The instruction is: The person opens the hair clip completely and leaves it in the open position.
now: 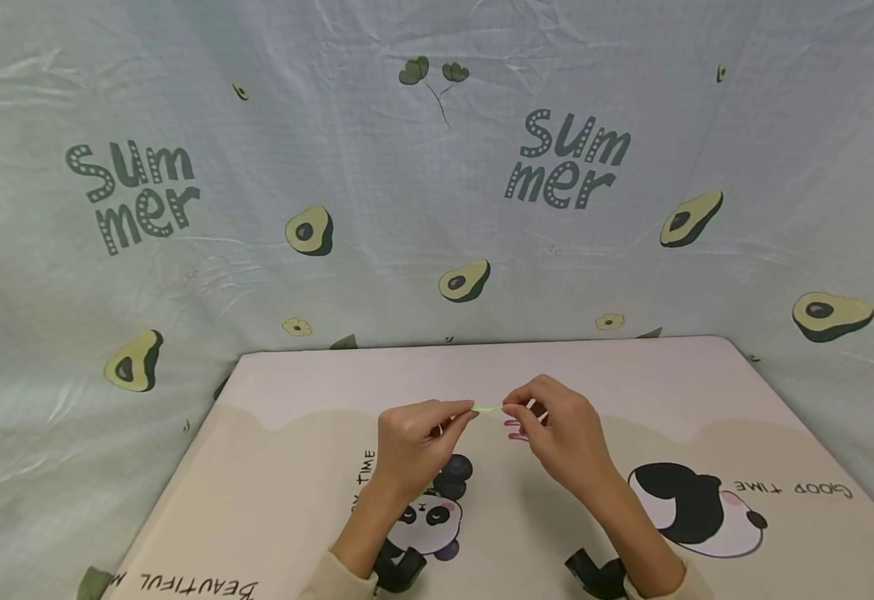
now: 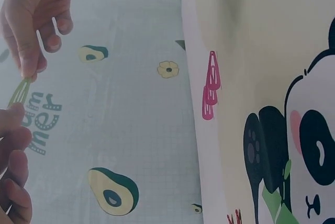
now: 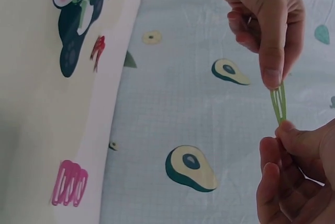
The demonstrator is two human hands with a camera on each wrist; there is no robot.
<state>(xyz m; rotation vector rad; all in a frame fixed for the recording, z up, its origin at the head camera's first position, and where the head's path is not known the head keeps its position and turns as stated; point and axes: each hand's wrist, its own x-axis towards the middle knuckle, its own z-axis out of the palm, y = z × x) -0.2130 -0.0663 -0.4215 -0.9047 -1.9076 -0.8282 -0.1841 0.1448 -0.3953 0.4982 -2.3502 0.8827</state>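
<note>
Between my two hands stretches a light green snap hair clip (image 1: 487, 409), raised above the table. One end is pinched between the thumb and forefinger of my left hand (image 1: 420, 437). At the opposite end, my right hand (image 1: 562, 429) pinches it with thumb and fingertips. In the right wrist view, the prongs of the green clip (image 3: 278, 103) show clearly between the fingertips. Pink hair clips (image 2: 211, 85) lie overlapping on the table, partly hidden behind my right hand in the head view. Red hair clips (image 3: 98, 51) lie apart from them; my left hand hides these in the head view.
A pale table (image 1: 272, 483) printed with pandas and lettering spreads beneath my hands. Behind it hangs a light curtain (image 1: 377, 167) with avocado and "summer" prints. Black bands (image 1: 399, 571) show by both wrists.
</note>
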